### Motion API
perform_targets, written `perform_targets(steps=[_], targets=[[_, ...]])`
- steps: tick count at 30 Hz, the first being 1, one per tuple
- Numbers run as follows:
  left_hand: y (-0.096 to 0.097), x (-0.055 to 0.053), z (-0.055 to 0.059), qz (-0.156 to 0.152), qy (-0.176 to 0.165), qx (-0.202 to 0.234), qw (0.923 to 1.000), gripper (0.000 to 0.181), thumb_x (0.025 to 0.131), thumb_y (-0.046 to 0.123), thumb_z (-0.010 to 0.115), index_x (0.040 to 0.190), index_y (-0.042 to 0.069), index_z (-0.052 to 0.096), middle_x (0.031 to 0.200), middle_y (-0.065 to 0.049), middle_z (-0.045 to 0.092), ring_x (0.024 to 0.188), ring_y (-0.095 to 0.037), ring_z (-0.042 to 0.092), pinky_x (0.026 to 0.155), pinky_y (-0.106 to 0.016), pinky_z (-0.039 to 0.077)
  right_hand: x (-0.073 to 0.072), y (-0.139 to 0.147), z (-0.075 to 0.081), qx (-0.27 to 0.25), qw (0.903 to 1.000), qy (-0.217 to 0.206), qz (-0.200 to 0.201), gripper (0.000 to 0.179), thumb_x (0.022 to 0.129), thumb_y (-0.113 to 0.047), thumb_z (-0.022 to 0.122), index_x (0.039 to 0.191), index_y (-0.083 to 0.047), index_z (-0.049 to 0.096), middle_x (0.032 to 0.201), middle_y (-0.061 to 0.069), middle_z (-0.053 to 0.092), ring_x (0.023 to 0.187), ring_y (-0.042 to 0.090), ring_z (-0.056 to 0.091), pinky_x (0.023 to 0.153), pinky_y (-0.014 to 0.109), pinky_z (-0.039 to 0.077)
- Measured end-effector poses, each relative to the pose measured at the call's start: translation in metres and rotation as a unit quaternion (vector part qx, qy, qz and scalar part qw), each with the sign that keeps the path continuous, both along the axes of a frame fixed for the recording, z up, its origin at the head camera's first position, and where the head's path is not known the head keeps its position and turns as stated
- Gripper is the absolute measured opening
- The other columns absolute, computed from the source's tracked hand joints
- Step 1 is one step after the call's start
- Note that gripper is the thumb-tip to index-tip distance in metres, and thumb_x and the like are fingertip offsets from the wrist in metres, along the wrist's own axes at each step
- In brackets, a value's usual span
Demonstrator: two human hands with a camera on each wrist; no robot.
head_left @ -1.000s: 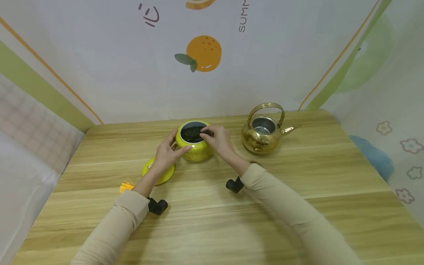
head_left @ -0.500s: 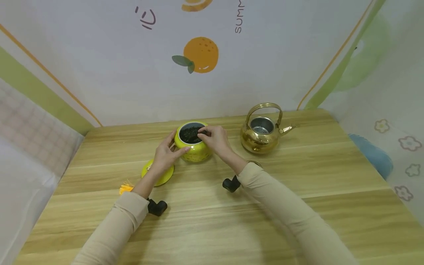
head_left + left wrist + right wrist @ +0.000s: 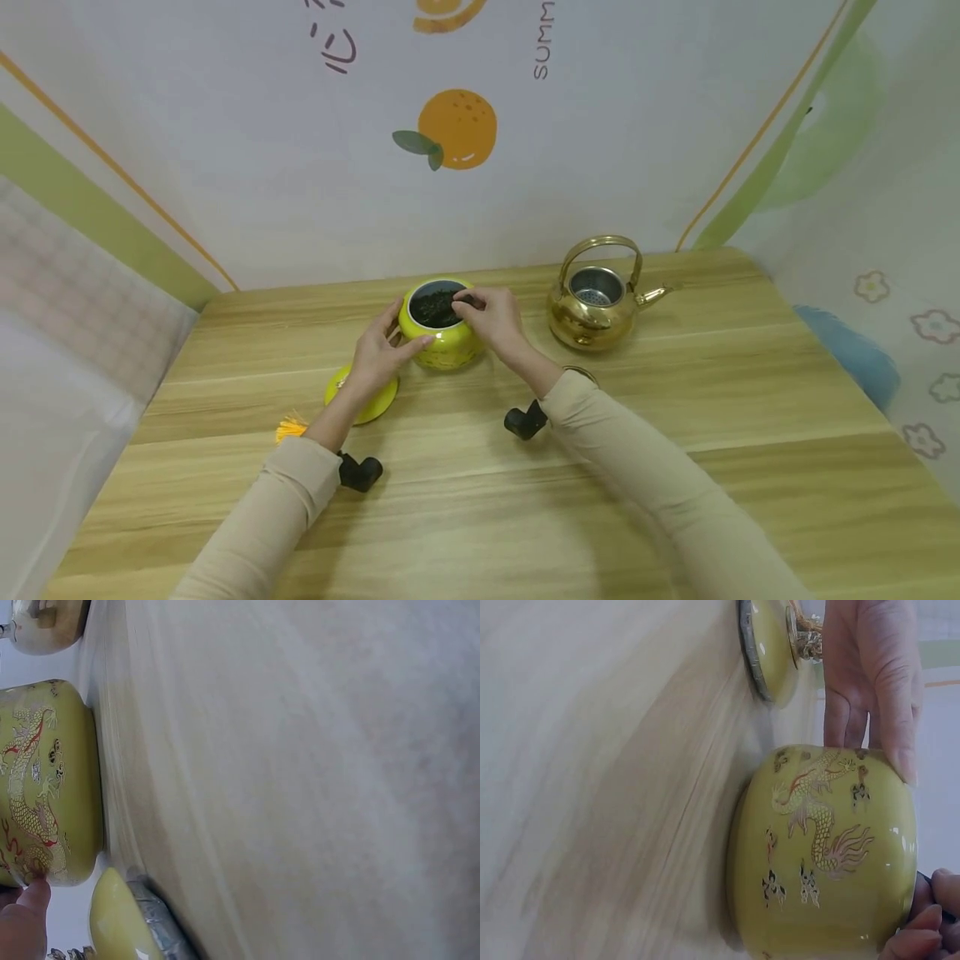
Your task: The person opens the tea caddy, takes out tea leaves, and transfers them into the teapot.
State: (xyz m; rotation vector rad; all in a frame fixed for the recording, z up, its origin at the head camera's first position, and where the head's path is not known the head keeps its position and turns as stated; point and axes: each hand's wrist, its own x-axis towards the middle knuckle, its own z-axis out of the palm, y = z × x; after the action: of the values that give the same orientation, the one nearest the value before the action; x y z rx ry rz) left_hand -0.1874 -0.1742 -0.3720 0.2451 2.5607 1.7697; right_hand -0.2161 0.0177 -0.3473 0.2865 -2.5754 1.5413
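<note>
A yellow jar (image 3: 446, 350) with a dragon design stands upright at the back of the table, filled with dark tea leaves (image 3: 431, 310). My left hand (image 3: 377, 350) holds its left side, thumb on the front and fingers round the far side. Over the right of the mouth, my right hand (image 3: 491, 317) pinches a dark bit of tea leaves, fingertips at the rim. In the right wrist view something dark shows between the right fingers (image 3: 915, 937). The yellow lid (image 3: 378, 406) lies below the jar, partly behind my left wrist; the right wrist view shows its knob.
To the jar's right stands a gold kettle (image 3: 588, 323), uncovered, with a metal strainer (image 3: 596, 287) in its mouth and its spout to the right. A gold-rimmed round thing (image 3: 581, 372) is mostly hidden by my right sleeve. An orange tassel (image 3: 291, 427) lies beside my left wrist.
The head view has shifted slightly. Both hands keep their places at the jar, the right fingers still pinched at its mouth.
</note>
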Motion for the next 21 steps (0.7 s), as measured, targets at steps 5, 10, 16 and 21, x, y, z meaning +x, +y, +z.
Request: perform_targets(steps=[5, 10, 16, 21], targets=[[0.0013, 0.0001, 0.0009, 0.002, -0.005, 0.0, 1.0, 0.085, 0.087, 0.021, 0.069, 0.15, 0.003, 0.015, 0.156, -0.01, 0.018, 0.141, -0.023, 0.024, 0.112, -0.036, 0.029, -0.0007, 0.0004, 0.0011, 0.012, 0.9999, -0.006, 0.009, 0.019, 0.088, -0.019, 0.067, 0.102, -0.008, 0.073, 0.072, 0.007, 0.067, 0.057, 0.008, 0.047, 0.046, 0.017, 0.031], [0.0027, 0.0002, 0.0011, 0.003, -0.002, -0.006, 1.0, 0.085, 0.086, 0.02, 0.069, 0.149, 0.001, 0.017, 0.155, -0.012, 0.019, 0.141, -0.024, 0.024, 0.112, -0.037, 0.03, 0.0, 0.0014, -0.0005, -0.02, 0.9997, -0.013, 0.003, 0.018, 0.088, -0.017, 0.066, 0.101, -0.006, 0.073, 0.081, 0.009, 0.07, 0.064, 0.009, 0.053, 0.05, 0.016, 0.036], [0.0029, -0.0014, 0.0, 0.002, 0.0, -0.004, 1.0, 0.085, 0.086, 0.02, 0.07, 0.149, 0.0, 0.016, 0.155, -0.013, 0.02, 0.141, -0.025, 0.025, 0.112, -0.036, 0.029, 0.0018, 0.0052, -0.0035, -0.107, 0.9932, -0.047, -0.008, 0.022, 0.089, -0.016, 0.065, 0.106, -0.003, 0.071, 0.09, 0.012, 0.071, 0.076, 0.013, 0.063, 0.057, 0.016, 0.045], [0.0015, -0.0019, -0.0008, 0.005, -0.002, 0.002, 1.0, 0.085, 0.086, 0.02, 0.07, 0.149, 0.001, 0.016, 0.155, -0.013, 0.02, 0.141, -0.025, 0.025, 0.112, -0.035, 0.029, 0.0032, 0.0098, -0.0047, -0.166, 0.9834, -0.072, -0.016, 0.023, 0.09, -0.013, 0.064, 0.109, 0.0, 0.069, 0.091, 0.012, 0.068, 0.075, 0.012, 0.057, 0.061, 0.021, 0.046]])
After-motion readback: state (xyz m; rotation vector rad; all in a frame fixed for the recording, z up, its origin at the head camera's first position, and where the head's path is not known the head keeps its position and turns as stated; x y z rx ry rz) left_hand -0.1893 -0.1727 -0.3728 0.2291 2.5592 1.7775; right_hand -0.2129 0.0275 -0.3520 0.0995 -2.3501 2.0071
